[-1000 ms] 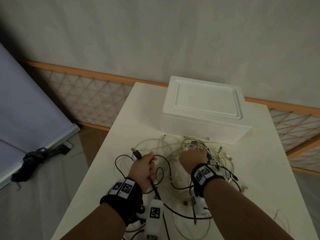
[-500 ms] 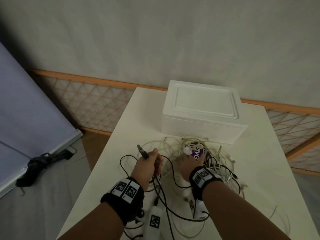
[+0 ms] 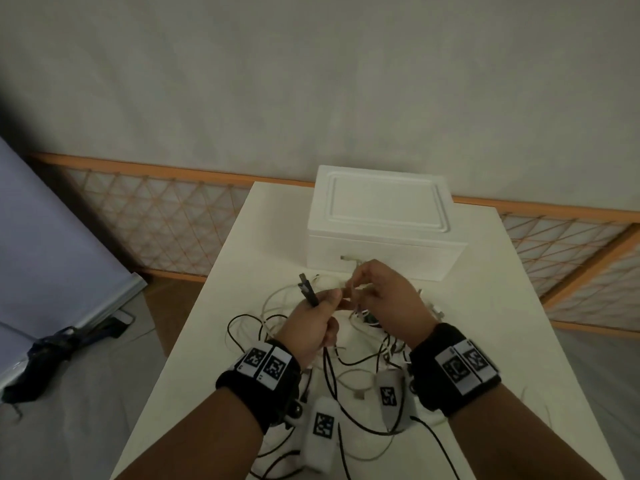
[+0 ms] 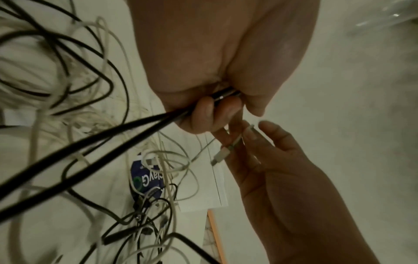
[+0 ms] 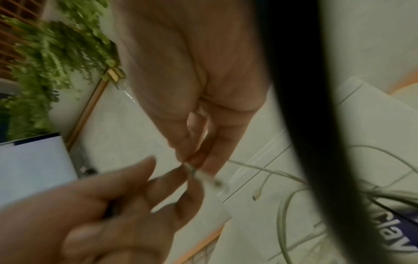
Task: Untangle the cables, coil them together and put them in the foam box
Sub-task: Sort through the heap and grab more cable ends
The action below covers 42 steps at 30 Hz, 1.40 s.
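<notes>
A tangle of black and white cables [image 3: 349, 362] lies on the white table [image 3: 502, 306] in front of the white foam box [image 3: 381, 216], whose lid is on. My left hand [image 3: 323, 304] grips a black cable [image 4: 126, 132]; its USB plug [image 3: 306, 289] sticks up past the knuckles. My right hand [image 3: 360, 289] pinches the plug end of a white cable [image 4: 222, 154], held above the pile. The two hands meet, and the left fingertips [image 5: 178, 174] touch that white plug [image 5: 196, 171].
A purple-labelled pack [image 4: 148, 178] lies under the cables near the box. White tagged modules [image 3: 322, 431] hang below my wrists over the table's near part. A lattice fence [image 3: 156, 223] runs behind the table, a grey board [image 3: 45, 244] leans at left.
Both hands have lifted off the pile and come together. The right hand has brought up a white cable end; the left still holds the black cable.
</notes>
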Each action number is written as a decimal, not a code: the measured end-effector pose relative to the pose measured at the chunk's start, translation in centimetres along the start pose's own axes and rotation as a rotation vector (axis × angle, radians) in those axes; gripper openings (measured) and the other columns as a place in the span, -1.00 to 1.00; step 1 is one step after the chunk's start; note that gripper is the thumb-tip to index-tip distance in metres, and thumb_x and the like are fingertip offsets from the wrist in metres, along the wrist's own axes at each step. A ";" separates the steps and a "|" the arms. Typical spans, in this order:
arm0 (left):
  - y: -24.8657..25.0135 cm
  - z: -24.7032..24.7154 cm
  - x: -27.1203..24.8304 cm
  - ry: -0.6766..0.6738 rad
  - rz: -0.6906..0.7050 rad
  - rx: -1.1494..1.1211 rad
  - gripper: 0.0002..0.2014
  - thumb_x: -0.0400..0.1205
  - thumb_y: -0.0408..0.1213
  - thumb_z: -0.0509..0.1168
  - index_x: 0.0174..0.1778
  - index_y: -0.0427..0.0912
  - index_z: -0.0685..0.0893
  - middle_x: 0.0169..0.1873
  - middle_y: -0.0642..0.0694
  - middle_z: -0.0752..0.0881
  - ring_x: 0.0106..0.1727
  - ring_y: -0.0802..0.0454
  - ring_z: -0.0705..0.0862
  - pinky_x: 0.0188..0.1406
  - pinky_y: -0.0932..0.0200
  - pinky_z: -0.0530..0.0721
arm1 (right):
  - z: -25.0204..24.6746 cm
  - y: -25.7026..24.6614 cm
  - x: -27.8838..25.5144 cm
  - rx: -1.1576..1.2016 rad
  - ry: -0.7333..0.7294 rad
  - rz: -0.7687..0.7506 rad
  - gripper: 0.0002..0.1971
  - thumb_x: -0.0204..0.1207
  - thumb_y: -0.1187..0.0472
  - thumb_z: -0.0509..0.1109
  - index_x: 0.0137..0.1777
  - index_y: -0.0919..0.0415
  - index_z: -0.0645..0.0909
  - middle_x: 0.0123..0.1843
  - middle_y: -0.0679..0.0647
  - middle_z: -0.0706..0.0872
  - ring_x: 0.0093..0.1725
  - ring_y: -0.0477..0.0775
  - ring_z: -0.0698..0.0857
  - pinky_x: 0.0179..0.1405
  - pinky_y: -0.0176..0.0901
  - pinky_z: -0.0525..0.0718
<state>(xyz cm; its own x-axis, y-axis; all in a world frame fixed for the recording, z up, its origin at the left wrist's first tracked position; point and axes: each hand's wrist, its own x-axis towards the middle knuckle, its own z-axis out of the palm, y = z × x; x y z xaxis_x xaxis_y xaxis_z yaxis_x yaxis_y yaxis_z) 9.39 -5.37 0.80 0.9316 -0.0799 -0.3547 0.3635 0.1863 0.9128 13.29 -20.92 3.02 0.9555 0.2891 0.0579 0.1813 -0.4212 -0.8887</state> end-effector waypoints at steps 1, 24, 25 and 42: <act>0.2 0.4 -0.2 -0.046 0.003 0.026 -0.74 0.76 -0.13 0.16 0.13 -0.17 0.69 0.01 -0.19 0.76 -0.63 0.13 0.34 -0.61 0.26 0.34 | 0.0 -0.1 -0.6 -0.017 0.030 0.001 -0.71 0.48 0.42 0.40 -0.10 -0.06 0.60 -0.13 -0.17 0.75 -0.27 -0.04 0.77 -0.24 -0.06 0.74; 0.3 2.4 -2.0 -0.084 0.175 -0.236 -0.62 0.57 0.02 0.30 0.24 -0.06 0.72 0.13 -0.22 0.76 0.20 -0.13 0.66 0.29 -0.08 0.52 | 1.9 -2.9 -3.3 -0.471 0.026 -0.089 -0.75 0.65 0.16 0.16 0.19 0.06 0.64 -0.18 0.07 0.75 -0.20 0.07 0.68 -0.24 -0.08 0.61; 0.3 2.6 -2.0 -0.049 0.169 -0.266 -0.66 0.59 -0.03 0.27 0.18 -0.10 0.75 0.12 -0.22 0.76 0.22 -0.15 0.64 0.29 -0.08 0.50 | 2.1 -2.9 -3.3 -0.458 0.034 -0.100 -0.74 0.65 0.14 0.15 0.18 0.08 0.64 -0.18 0.08 0.75 -0.20 0.07 0.68 -0.25 -0.08 0.59; 1.9 -1.7 -1.9 0.207 0.194 -0.120 -0.82 0.58 -0.28 0.41 -0.35 -0.11 0.65 -0.43 -0.11 0.69 -0.67 0.14 0.28 -0.66 0.29 0.30 | -1.6 2.4 -3.6 -0.539 -0.038 0.097 -0.83 0.59 0.29 0.26 -0.08 0.07 0.66 -0.12 -0.06 0.73 -0.10 0.00 0.65 -0.12 -0.24 0.48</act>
<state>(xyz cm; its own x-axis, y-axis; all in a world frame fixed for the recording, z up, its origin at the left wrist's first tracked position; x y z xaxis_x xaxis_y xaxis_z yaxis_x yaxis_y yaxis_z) 8.28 -3.17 2.86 0.9608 0.1674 -0.2208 0.1651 0.2942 0.9414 10.66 -24.37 1.36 0.9665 0.2539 -0.0380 0.1960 -0.8253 -0.5297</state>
